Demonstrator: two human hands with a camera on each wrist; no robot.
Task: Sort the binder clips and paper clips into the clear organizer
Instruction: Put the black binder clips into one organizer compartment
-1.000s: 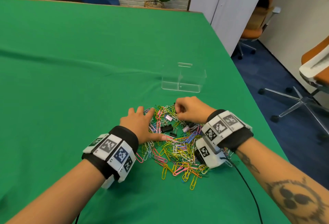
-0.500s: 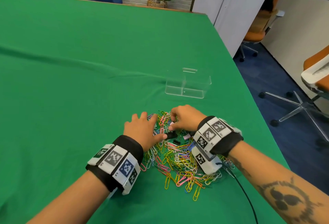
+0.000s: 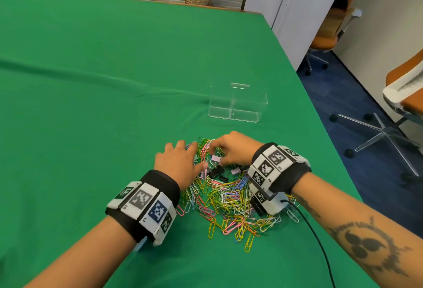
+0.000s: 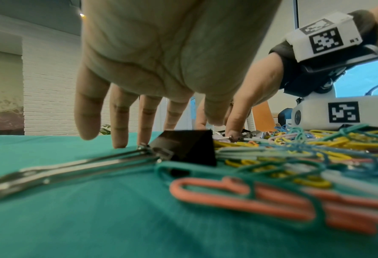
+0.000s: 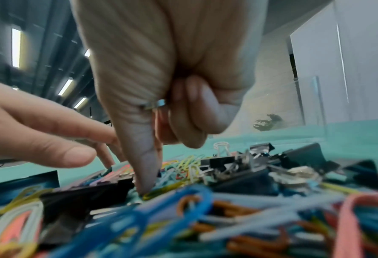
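A heap of coloured paper clips [image 3: 229, 198] lies on the green cloth with black binder clips [image 3: 215, 172] mixed in near its far side. The clear organizer [image 3: 238, 104], with a divider, stands beyond the heap. My left hand [image 3: 180, 161] lies on the heap's left side with straight, spread fingers [image 4: 119, 122], just behind a black binder clip [image 4: 188, 146]. My right hand [image 3: 231, 150] is over the far side of the heap. Its thumb [image 5: 143, 165] points down into the clips beside a pink binder clip [image 3: 216, 158]. Its curled fingers hold a small metal clip piece [image 5: 156, 105].
The table's right edge [image 3: 320, 127] runs close to the organizer, with office chairs [image 3: 377, 127] on the floor beyond. A black cable [image 3: 315, 237] trails from my right wrist across the cloth. A long crease [image 3: 114, 79] crosses the cloth to the left.
My right hand has moved a little left toward my left hand, and its thumb and forefinger now reach down at the pink binder clip. My left hand has stayed on the heap.
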